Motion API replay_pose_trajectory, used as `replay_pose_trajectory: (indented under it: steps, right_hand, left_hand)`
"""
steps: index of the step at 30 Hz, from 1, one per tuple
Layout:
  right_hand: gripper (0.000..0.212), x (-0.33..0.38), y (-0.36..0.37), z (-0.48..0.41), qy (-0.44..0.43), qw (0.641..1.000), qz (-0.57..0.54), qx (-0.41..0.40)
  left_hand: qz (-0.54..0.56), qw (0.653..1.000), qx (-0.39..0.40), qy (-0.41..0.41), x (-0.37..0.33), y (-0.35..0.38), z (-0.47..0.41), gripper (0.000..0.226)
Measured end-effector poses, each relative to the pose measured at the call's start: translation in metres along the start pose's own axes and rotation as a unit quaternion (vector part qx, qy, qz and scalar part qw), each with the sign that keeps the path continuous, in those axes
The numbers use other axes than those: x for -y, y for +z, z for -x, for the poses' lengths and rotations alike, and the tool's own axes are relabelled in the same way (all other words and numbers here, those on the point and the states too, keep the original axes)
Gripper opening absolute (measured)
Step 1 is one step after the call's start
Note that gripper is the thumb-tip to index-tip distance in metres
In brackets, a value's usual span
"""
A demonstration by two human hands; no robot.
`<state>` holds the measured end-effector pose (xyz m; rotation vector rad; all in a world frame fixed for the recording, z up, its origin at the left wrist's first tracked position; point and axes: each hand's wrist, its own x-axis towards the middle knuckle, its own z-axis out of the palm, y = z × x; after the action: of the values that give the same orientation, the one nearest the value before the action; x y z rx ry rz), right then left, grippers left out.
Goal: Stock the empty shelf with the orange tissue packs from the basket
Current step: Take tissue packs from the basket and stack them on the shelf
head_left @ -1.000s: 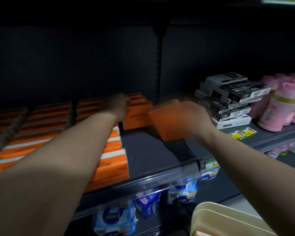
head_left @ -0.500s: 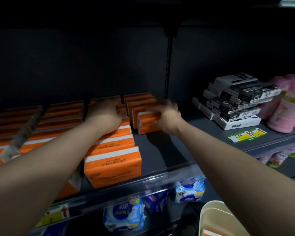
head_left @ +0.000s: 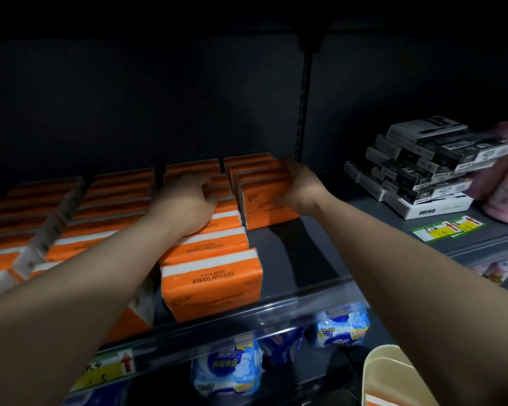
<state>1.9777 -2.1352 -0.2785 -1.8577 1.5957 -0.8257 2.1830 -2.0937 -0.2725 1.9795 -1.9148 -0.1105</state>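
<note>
Right hand (head_left: 303, 189), centre frame, grips the right side of the front orange tissue pack (head_left: 266, 207), which stands upright on the shelf (head_left: 291, 259) at the front of a short row, centre. Left hand (head_left: 185, 202) lies palm-down on the longer row of orange packs (head_left: 208, 273) just left of it, fingers bent; can't tell if it grips. Basket (head_left: 393, 373) at lower right. Black-and-white boxes (head_left: 423, 168) stacked upper right, blue packs (head_left: 226, 367) on the shelf below.
</note>
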Motion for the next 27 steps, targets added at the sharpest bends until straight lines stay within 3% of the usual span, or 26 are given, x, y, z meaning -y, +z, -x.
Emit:
replay_pose_trajectory:
  steps: [9,14,19,27]
  right_hand:
    - [0.074,-0.007,-0.004,0.011,-0.032,0.999,-0.031,-0.023]
    - [0.088,-0.018,-0.024,0.040,-0.052,0.995,0.065,-0.046]
    - [0.081,-0.029,-0.054,0.103,-0.093,0.986,0.132,-0.044]
    - [0.076,-0.067,-0.097,0.252,-0.053,0.971,0.234,0.002]
  left_hand:
    - [0.005,1.000,0.000,-0.011,-0.006,-0.005,0.006,0.038]
    - [0.017,0.998,-0.040,0.040,-0.026,-0.009,0.032,0.036]
    - [0.015,0.993,-0.050,0.106,-0.067,-0.012,0.069,0.033]
    - [0.017,0.980,0.004,0.200,-0.129,-0.001,0.175,0.038]
